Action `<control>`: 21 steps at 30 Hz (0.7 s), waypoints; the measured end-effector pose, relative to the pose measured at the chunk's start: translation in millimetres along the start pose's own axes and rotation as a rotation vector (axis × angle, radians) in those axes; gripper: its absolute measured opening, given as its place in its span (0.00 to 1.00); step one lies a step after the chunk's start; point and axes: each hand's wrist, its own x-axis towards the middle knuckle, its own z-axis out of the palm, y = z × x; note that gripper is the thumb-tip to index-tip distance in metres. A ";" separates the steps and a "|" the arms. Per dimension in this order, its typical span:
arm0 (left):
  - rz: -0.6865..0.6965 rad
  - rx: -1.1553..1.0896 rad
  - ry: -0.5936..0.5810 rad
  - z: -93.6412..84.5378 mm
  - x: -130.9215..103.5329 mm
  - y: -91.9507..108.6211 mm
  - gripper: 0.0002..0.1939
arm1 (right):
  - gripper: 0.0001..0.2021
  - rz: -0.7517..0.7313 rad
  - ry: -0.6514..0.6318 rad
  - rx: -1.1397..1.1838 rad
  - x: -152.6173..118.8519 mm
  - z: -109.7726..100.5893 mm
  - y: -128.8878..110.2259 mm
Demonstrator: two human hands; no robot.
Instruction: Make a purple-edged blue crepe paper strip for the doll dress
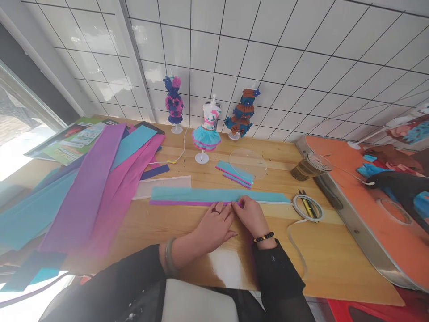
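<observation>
A long light-blue crepe paper strip (pixel 201 194) lies flat across the table, with a narrow purple paper strip (pixel 181 203) along its near edge as far as my hands. My left hand (pixel 214 226) rests with fingers stretched out, their tips on the purple strip. Beside it, touching or nearly so, my right hand (pixel 251 214) has thumb and forefinger pinched on the purple strip. Past my right hand, a white line of tape runs along the blue edge toward a tape roll (pixel 309 208). Yellow-and-black tools (pixel 306 205) show inside the roll's ring.
Wide purple, pink and blue paper sheets (pixel 83 188) are heaped at the left. Three small dressed mannequins (pixel 206 134) stand along the wall. Short layered strips (pixel 234 173), a clear disc (pixel 248 163) and a lidded cup (pixel 310 166) lie behind. An orange-topped surface (pixel 351 161) borders the right.
</observation>
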 end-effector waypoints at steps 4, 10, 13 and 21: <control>0.007 -0.020 0.022 -1.2 3.3 1.6 0.30 | 0.08 0.010 0.015 0.099 -0.9 -1.3 0.7; 0.012 -0.030 0.035 -2.7 2.7 -1.6 0.26 | 0.15 0.165 -0.156 0.629 -6.7 -12.6 4.2; 0.018 -0.030 0.038 -2.6 2.5 -3.1 0.26 | 0.18 0.243 -0.170 0.784 -11.6 -25.8 9.6; 0.037 -0.057 0.037 -4.1 3.6 -6.2 0.28 | 0.15 0.303 -0.333 0.765 -35.3 -41.0 17.4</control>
